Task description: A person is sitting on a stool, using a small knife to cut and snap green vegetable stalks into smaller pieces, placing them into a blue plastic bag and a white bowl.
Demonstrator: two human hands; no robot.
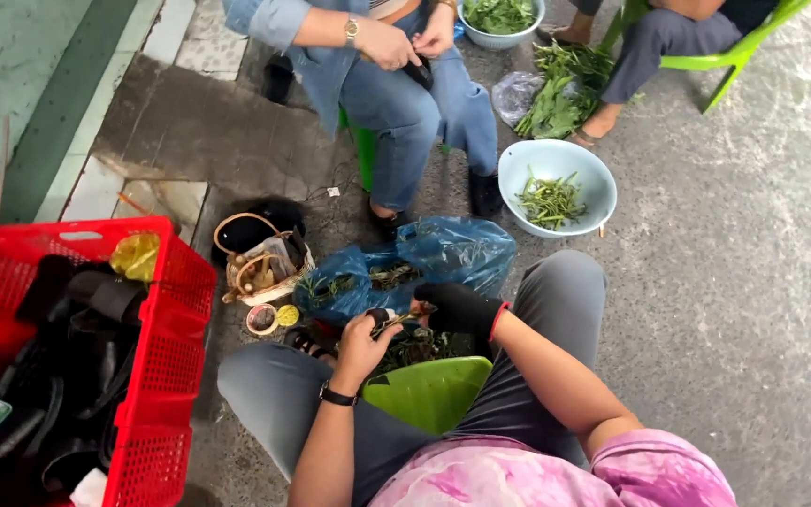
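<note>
I sit on a green stool (434, 392) with my knees apart. My left hand (364, 340), bare with a dark wristwatch, is closed on a small bunch of green vegetable stems (394, 324). My right hand (457, 308), in a black glove, grips the other end of the same stems. Both hands hover above a pile of greens (415, 347) on the ground between my legs. Just beyond them lies an open blue plastic bag (443, 253) holding more stems.
A red plastic crate (166, 347) with dark items stands at the left. A small woven basket (260, 272) sits by the bag. A pale blue bowl (565, 164) of cut stems lies ahead. Two seated people face me, with another bowl (501, 23) and loose greens (560, 94).
</note>
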